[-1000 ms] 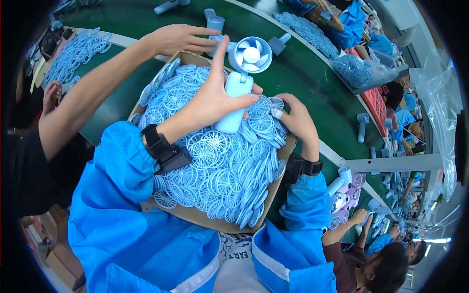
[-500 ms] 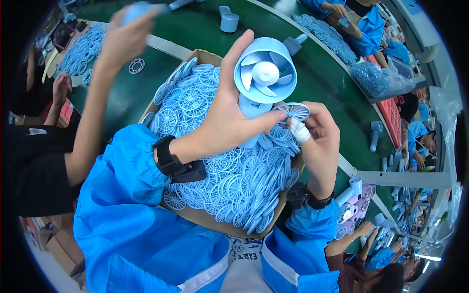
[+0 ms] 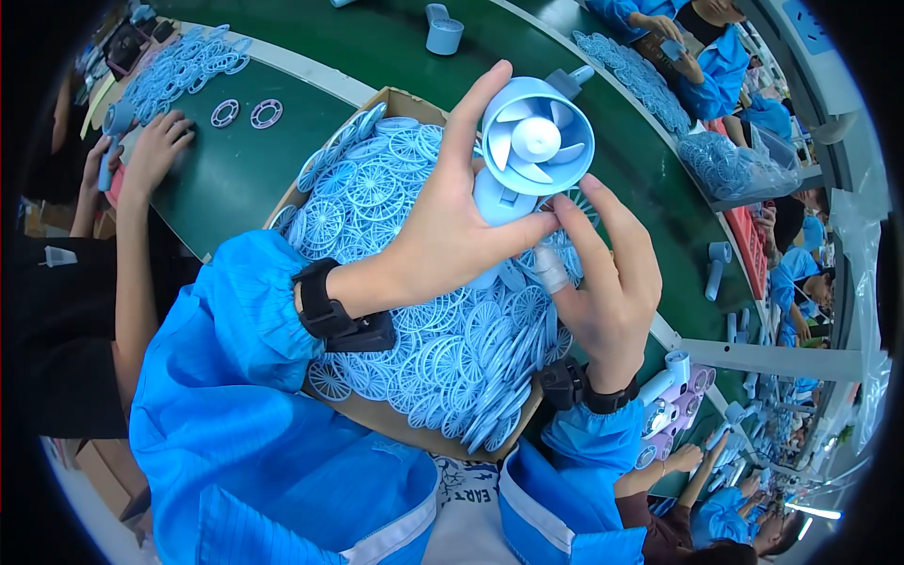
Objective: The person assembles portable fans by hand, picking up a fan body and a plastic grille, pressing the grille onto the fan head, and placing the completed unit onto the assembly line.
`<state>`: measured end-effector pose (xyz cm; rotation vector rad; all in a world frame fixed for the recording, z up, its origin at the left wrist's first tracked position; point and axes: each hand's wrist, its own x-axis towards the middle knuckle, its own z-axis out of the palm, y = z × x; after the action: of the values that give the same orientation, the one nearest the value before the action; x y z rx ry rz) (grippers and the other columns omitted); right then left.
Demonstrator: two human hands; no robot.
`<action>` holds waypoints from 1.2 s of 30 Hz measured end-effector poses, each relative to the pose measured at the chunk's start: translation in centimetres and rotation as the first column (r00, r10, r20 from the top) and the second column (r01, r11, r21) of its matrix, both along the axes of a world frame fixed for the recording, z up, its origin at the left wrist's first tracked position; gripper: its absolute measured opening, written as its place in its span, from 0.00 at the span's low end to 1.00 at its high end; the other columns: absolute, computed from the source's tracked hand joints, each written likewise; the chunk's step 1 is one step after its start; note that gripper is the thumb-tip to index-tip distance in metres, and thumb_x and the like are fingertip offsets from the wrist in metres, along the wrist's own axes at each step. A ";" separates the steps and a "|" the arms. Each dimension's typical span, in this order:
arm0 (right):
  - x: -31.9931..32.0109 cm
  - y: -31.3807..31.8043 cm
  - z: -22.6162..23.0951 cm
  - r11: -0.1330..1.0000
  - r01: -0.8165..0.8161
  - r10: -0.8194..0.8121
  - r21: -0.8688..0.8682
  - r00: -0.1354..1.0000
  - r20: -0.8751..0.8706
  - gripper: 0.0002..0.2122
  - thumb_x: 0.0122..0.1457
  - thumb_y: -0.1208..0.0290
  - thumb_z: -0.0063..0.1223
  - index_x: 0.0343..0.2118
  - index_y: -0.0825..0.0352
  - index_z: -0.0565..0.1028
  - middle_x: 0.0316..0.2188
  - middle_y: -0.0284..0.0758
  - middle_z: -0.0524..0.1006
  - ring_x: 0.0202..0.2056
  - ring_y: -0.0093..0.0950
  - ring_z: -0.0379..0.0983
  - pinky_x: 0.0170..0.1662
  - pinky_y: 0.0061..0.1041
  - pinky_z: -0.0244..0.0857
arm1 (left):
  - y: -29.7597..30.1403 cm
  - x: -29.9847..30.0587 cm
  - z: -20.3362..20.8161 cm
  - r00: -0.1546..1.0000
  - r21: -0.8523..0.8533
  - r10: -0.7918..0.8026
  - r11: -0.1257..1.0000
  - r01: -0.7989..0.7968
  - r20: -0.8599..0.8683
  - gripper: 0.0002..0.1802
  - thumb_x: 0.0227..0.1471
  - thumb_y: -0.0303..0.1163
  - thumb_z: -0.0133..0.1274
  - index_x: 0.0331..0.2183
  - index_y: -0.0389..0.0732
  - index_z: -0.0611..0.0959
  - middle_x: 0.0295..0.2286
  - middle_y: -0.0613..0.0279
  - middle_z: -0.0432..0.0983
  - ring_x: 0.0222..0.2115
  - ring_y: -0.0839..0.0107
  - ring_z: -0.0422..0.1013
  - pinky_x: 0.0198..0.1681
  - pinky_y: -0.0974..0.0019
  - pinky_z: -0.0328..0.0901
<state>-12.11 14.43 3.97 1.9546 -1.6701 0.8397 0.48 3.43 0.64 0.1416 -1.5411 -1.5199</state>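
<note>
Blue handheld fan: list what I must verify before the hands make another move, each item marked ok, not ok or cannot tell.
1. Fan secured: ok, the left hand grips its body below the head.
2. Blades in view: ok, white and facing the camera.
3. Right hand well clear of the fan: not ok, its fingertips are right by the head's lower edge.
4. Spoked disc between the right fingertips: cannot tell, the fingers hide too much.
5. Spoked discs within reach: ok, heaped in the cardboard box below the hands.
6. Co-worker's hand out of the way: ok, off to the left.
</note>
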 end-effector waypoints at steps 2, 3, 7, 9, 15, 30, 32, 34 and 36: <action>-0.2 -0.1 0.0 1.000 0.004 -0.004 0.003 1.000 -0.024 0.19 0.40 0.75 0.67 0.40 0.66 0.78 0.46 0.41 0.74 0.43 0.37 0.74 0.43 0.30 0.70 | 0.1 0.0 0.2 1.000 0.045 -0.028 0.999 0.028 0.014 0.53 0.46 0.18 0.56 0.62 0.51 0.41 0.48 0.56 0.62 0.38 0.71 0.71 0.28 0.70 0.72; -0.6 -0.2 -0.2 1.000 0.024 -0.023 -0.006 0.998 0.059 0.20 0.39 0.76 0.67 0.39 0.66 0.78 0.45 0.41 0.74 0.42 0.37 0.74 0.42 0.30 0.70 | 0.2 0.0 0.4 0.994 0.185 -0.098 0.979 0.086 0.056 0.52 0.47 0.17 0.54 0.63 0.51 0.41 0.48 0.55 0.62 0.38 0.71 0.71 0.28 0.71 0.71; -0.7 -0.2 -0.1 0.996 0.067 -0.054 -0.052 0.973 0.226 0.21 0.36 0.76 0.66 0.39 0.66 0.78 0.44 0.39 0.74 0.41 0.37 0.73 0.40 0.30 0.70 | 0.6 0.1 0.4 0.946 0.370 -0.260 0.912 0.174 0.194 0.48 0.49 0.17 0.50 0.63 0.50 0.42 0.46 0.53 0.64 0.33 0.71 0.72 0.28 0.70 0.71; -0.5 -0.2 0.0 0.996 0.053 -0.036 -0.078 0.977 0.211 0.21 0.36 0.76 0.66 0.39 0.66 0.77 0.44 0.39 0.74 0.41 0.37 0.73 0.40 0.31 0.69 | 1.2 0.0 -0.2 0.910 0.217 -0.249 0.959 0.183 0.331 0.45 0.51 0.20 0.49 0.62 0.50 0.44 0.39 0.49 0.71 0.26 0.69 0.74 0.26 0.67 0.70; -0.5 0.0 0.3 0.997 0.066 -0.057 -0.047 0.985 0.164 0.21 0.37 0.73 0.68 0.39 0.65 0.78 0.44 0.38 0.75 0.43 0.37 0.71 0.43 0.31 0.68 | 1.7 0.1 -0.2 0.911 0.102 -0.211 0.977 0.187 0.354 0.45 0.50 0.19 0.48 0.62 0.50 0.44 0.38 0.46 0.71 0.24 0.66 0.74 0.27 0.65 0.69; -0.5 0.1 0.1 0.997 0.037 -0.031 -0.065 0.994 0.101 0.22 0.34 0.74 0.67 0.39 0.63 0.79 0.45 0.40 0.74 0.42 0.39 0.70 0.40 0.32 0.68 | 1.7 0.2 -0.4 0.926 -0.025 -0.160 0.984 0.179 0.343 0.45 0.51 0.21 0.49 0.63 0.48 0.43 0.37 0.45 0.72 0.30 0.59 0.75 0.32 0.61 0.69; -0.8 0.0 0.1 0.997 0.028 -0.026 -0.068 0.999 0.036 0.20 0.37 0.74 0.66 0.39 0.62 0.79 0.46 0.40 0.73 0.42 0.39 0.70 0.41 0.31 0.68 | 1.5 0.7 0.3 0.883 0.118 -0.316 0.949 0.293 0.347 0.45 0.51 0.21 0.49 0.63 0.48 0.43 0.38 0.46 0.71 0.29 0.63 0.74 0.30 0.63 0.69; -1.4 -0.2 0.0 0.997 0.025 -0.025 -0.071 1.000 0.002 0.19 0.38 0.74 0.65 0.39 0.61 0.80 0.47 0.40 0.73 0.42 0.39 0.70 0.41 0.30 0.67 | 1.2 0.8 0.5 0.855 0.187 -0.393 0.919 0.348 0.339 0.45 0.51 0.21 0.50 0.63 0.48 0.43 0.38 0.46 0.71 0.28 0.65 0.74 0.28 0.65 0.68; -2.2 -0.8 -0.2 0.999 -0.022 0.025 -0.025 0.993 0.118 0.18 0.45 0.73 0.62 0.42 0.63 0.78 0.47 0.39 0.73 0.43 0.36 0.69 0.42 0.27 0.67 | 1.0 0.8 0.3 0.861 0.229 -0.448 0.888 0.398 0.242 0.45 0.52 0.21 0.46 0.63 0.51 0.40 0.37 0.52 0.69 0.27 0.70 0.71 0.27 0.69 0.69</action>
<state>-14.26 13.66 3.77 1.9461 -1.6981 0.9970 1.31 4.43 0.90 0.1310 -1.7490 -2.0606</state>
